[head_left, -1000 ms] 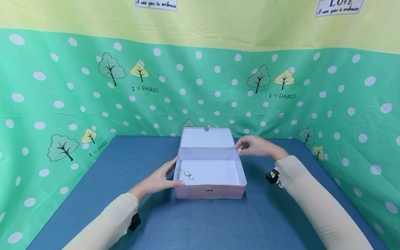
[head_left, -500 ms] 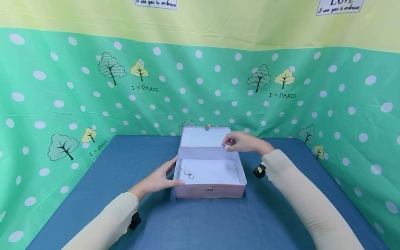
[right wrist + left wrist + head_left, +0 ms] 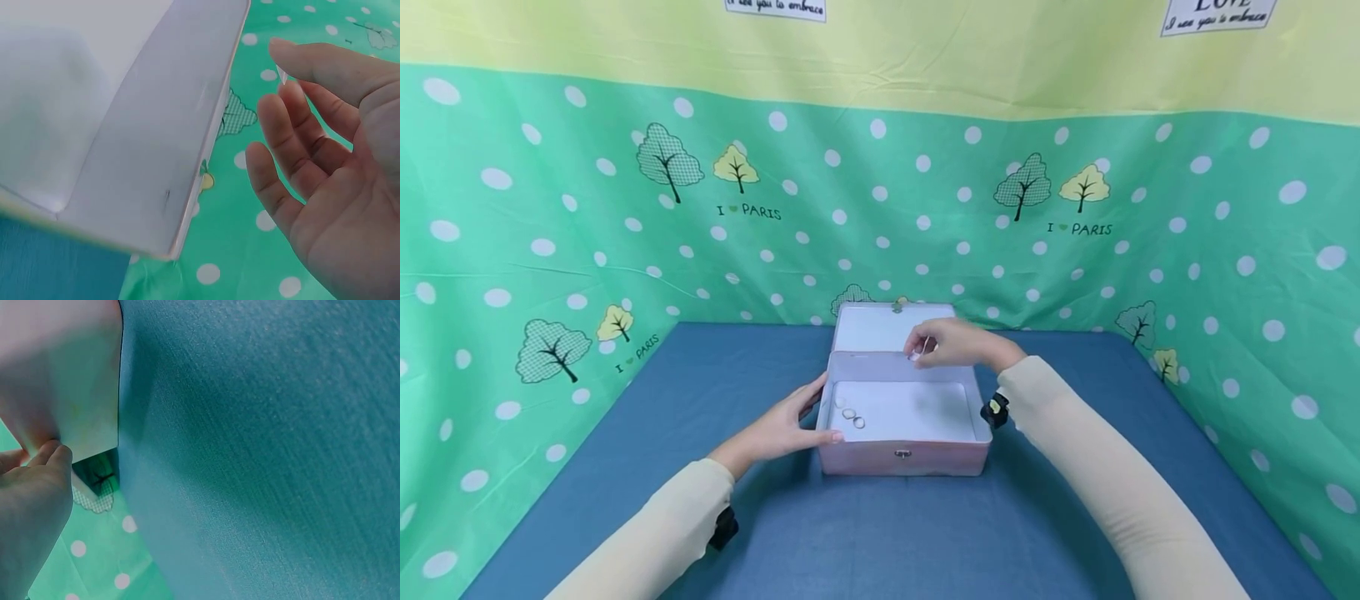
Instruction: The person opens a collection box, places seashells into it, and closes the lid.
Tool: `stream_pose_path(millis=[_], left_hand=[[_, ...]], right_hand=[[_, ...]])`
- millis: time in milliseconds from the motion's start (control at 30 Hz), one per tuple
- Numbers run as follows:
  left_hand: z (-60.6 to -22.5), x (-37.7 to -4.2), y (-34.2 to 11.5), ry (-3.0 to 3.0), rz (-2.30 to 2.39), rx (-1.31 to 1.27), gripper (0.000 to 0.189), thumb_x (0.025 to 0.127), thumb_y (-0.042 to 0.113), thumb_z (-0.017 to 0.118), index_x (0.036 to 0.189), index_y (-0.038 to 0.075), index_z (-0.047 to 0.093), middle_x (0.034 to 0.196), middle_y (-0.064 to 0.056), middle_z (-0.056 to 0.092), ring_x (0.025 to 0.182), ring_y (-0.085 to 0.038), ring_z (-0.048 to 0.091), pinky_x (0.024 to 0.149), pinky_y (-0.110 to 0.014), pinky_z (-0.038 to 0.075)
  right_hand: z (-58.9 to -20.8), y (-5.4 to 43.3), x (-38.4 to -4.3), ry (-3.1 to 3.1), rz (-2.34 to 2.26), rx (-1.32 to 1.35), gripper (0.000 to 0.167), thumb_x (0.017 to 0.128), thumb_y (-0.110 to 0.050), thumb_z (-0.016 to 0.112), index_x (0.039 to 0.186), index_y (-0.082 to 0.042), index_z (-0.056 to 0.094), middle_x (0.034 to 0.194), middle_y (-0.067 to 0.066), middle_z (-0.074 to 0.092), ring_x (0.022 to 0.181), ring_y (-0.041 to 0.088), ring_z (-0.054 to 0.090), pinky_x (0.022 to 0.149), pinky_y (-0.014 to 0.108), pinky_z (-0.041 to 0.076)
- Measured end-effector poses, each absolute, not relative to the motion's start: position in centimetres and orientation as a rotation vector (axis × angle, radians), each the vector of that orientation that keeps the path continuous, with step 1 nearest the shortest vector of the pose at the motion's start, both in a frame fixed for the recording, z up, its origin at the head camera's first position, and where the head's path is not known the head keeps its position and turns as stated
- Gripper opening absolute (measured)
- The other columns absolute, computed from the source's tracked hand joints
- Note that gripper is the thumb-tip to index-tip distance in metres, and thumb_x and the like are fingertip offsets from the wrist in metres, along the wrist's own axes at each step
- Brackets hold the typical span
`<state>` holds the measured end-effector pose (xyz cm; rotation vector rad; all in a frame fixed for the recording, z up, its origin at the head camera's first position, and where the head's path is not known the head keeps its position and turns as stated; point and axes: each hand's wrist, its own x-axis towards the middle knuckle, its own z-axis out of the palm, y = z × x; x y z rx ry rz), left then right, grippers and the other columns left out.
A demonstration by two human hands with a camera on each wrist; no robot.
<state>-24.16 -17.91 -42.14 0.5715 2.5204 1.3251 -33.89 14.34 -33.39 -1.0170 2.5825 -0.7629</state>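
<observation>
A pink metal box stands with its hinged lid tipped back, showing a white inside. My left hand holds its left side, thumb over the front left rim; in the left wrist view the fingers press against the outer wall. Over the back of the box, my right hand pinches a small whitish, see-through piece between thumb and forefinger, mostly hidden by them. Inside the box at the left lie two small rings, one near the front, plus a pale, translucent small item.
A dark blue cloth covers the table. Behind and at both sides hangs a green dotted curtain printed with trees. Black wrist cameras, the right one beside the box, sit below both cuffs.
My right hand has moved left from the box's back right corner to over its back part, still pinching the small piece. The left hand, box and rings have stayed put.
</observation>
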Motion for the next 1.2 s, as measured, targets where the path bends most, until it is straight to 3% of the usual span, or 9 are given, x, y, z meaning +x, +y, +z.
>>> stream_pose_path(millis=[200,500,700,1200], left_hand=[[-42.0,-24.2,-17.9,2.522,1.328,0.575,0.108,0.087,0.043,0.079,0.163,0.015,0.008,0.165,-0.018,0.012,0.149,-0.036,0.021,0.116,-0.056,0.024],[-42.0,-24.2,-17.9,2.528,1.329,0.568,0.106,0.087,0.042,0.079,0.163,0.015,0.010,0.164,-0.018,0.014,0.149,-0.036,0.022,0.116,-0.055,0.025],[-42.0,-24.1,-18.0,2.521,1.341,0.564,0.106,0.087,0.040,0.080,0.163,0.015,0.010,0.164,-0.020,0.015,0.148,-0.037,0.022,0.116,-0.057,0.025],[-42.4,-24.3,-18.0,2.513,1.332,0.555,0.109,0.086,0.044,0.080,0.163,0.016,0.008,0.164,-0.018,0.013,0.148,-0.036,0.022,0.116,-0.054,0.025]], right_hand=[[-33.8,13.1,-34.2,2.551,-0.767,-1.032,0.018,0.092,-0.008,0.071,0.109,-0.004,0.071,0.102,0.000,0.068,0.096,0.017,0.062,0.084,0.031,0.053],[-34.5,11.9,-34.7,2.522,-0.773,-1.020,0.015,0.091,-0.007,0.073,0.105,-0.009,0.072,0.098,-0.003,0.067,0.094,0.015,0.061,0.084,0.029,0.052],[-35.2,11.2,-35.1,2.505,-0.768,-1.010,0.020,0.091,-0.006,0.073,0.110,-0.002,0.072,0.097,-0.003,0.066,0.094,0.015,0.060,0.084,0.029,0.051],[-38.0,9.2,-34.7,2.432,-0.778,-0.943,0.023,0.090,-0.005,0.074,0.112,0.000,0.071,0.096,0.000,0.065,0.091,0.014,0.059,0.080,0.026,0.050]])
